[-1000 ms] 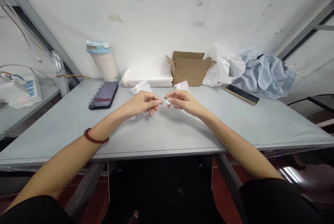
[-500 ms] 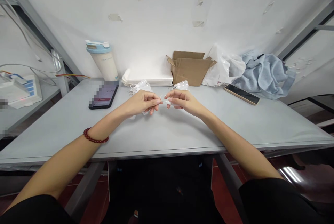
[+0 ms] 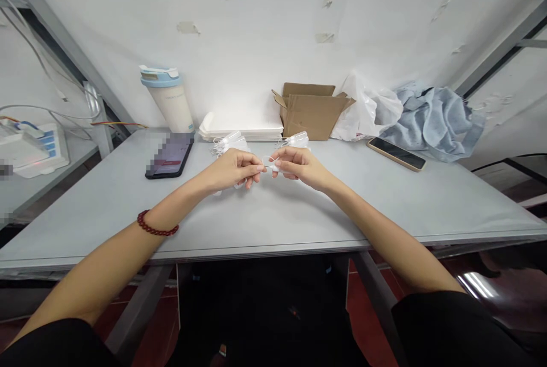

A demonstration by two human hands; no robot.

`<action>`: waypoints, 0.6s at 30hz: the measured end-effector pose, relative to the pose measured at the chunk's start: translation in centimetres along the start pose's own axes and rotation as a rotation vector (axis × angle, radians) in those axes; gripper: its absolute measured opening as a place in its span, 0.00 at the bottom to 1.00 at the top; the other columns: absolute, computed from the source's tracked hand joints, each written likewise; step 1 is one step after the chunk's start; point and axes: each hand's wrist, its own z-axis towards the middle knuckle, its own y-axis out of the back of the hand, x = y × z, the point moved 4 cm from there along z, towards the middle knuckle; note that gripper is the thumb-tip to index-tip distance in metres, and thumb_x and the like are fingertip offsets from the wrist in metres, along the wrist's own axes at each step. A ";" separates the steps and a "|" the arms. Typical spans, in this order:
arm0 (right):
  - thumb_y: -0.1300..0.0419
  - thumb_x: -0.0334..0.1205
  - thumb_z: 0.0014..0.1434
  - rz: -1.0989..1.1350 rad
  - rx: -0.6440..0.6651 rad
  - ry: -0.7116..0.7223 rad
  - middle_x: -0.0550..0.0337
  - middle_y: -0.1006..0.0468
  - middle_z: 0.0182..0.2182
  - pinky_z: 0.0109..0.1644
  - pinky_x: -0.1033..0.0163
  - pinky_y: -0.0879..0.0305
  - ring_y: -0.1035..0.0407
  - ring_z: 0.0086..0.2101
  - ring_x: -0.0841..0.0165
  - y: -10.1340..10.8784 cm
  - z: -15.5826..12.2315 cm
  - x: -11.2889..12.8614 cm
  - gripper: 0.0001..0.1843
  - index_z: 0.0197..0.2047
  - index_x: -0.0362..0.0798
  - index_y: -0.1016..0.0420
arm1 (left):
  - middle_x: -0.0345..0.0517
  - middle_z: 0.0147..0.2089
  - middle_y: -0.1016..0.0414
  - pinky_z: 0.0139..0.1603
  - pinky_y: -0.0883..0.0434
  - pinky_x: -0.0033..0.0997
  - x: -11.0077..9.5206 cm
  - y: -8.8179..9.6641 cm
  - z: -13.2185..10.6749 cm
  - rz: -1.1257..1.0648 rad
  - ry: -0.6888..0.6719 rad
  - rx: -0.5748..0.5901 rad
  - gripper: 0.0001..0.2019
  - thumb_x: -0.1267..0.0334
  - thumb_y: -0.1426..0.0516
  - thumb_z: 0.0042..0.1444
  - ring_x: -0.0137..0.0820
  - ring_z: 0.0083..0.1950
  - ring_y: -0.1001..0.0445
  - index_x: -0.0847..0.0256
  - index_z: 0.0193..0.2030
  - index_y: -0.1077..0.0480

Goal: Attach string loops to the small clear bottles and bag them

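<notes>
Over the middle of the table, my left hand [image 3: 236, 168] and my right hand [image 3: 302, 165] face each other, fingertips a small gap apart. A thin white string [image 3: 266, 158] arches in a small loop between them. Both hands are closed, with thumb and finger pinching it. A small white piece [image 3: 274, 168] shows at my right fingertips; its kind is too small to tell. Just behind my left hand lies a bundle of white strung pieces that look like tags [image 3: 233, 141]. A similar bundle [image 3: 298, 139] sits behind my right hand. More white bits show partly under my left hand.
Along the wall stand a cup with a blue lid [image 3: 168, 99], a stack of white sheets [image 3: 243, 126], an open cardboard box [image 3: 314, 113], a white plastic bag [image 3: 365, 107] and light blue cloth [image 3: 436, 119]. Phones lie at left [image 3: 173, 156] and right [image 3: 396, 154].
My hands stay almost in place. The fingers and the small white piece at my right fingertips have shifted slightly; the string is still held between both hands.
</notes>
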 end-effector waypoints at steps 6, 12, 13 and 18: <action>0.41 0.41 0.57 0.036 0.062 -0.002 0.59 0.23 0.26 0.25 0.68 0.49 0.40 0.23 0.76 0.0 0.1 -0.1 0.12 0.43 0.46 0.32 | 0.41 0.25 0.27 0.22 0.39 0.22 -0.2 -0.2 -0.2 0.016 0.013 -0.001 0.10 0.61 0.44 0.57 0.22 0.22 0.34 0.65 0.30 0.27; 0.40 0.40 0.56 0.065 0.057 0.000 0.61 0.24 0.25 0.24 0.69 0.50 0.44 0.21 0.77 -0.3 0.1 -0.2 0.13 0.43 0.46 0.35 | 0.39 0.20 0.30 0.22 0.40 0.21 -0.5 -0.4 -0.3 0.036 -0.014 -0.007 0.10 0.63 0.45 0.57 0.21 0.20 0.35 0.65 0.28 0.28; 0.40 0.40 0.56 0.079 0.048 0.007 0.61 0.24 0.25 0.24 0.69 0.51 0.45 0.21 0.77 -0.5 0.0 -0.1 0.13 0.42 0.46 0.36 | 0.38 0.20 0.30 0.22 0.40 0.21 -0.5 -0.5 -0.4 0.035 -0.020 -0.017 0.10 0.64 0.45 0.57 0.21 0.20 0.35 0.65 0.27 0.28; 0.40 0.41 0.55 0.123 0.061 -0.001 0.65 0.26 0.23 0.23 0.69 0.52 0.47 0.19 0.79 -1.2 -0.2 0.0 0.13 0.41 0.47 0.38 | 0.38 0.20 0.29 0.23 0.38 0.21 -0.4 -0.7 -0.4 0.060 -0.050 -0.011 0.09 0.65 0.45 0.57 0.22 0.20 0.34 0.64 0.28 0.28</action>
